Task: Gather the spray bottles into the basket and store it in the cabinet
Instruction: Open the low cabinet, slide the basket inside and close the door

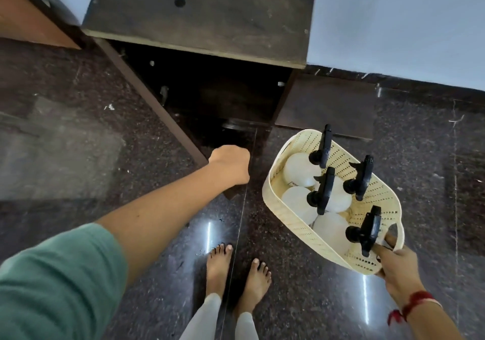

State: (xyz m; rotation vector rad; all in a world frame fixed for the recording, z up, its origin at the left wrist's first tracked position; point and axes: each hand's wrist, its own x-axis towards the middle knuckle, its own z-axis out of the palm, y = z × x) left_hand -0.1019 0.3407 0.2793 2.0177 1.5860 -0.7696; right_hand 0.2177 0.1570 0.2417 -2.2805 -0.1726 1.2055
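Right hand (pixel 396 263) grips the near handle end of the cream perforated plastic basket (pixel 301 219), held off the floor; four white spray bottles with black trigger heads (pixel 324 192) stand inside. The basket's long axis runs from the grip up-left toward the dark wooden cabinet's open compartment (pixel 223 95), ahead and to the left. Left hand (pixel 231 165), curled closed at the open cabinet door's edge (pixel 157 103), is nearer the opening; whether it clasps the edge cannot be told. No labels or writing readable.
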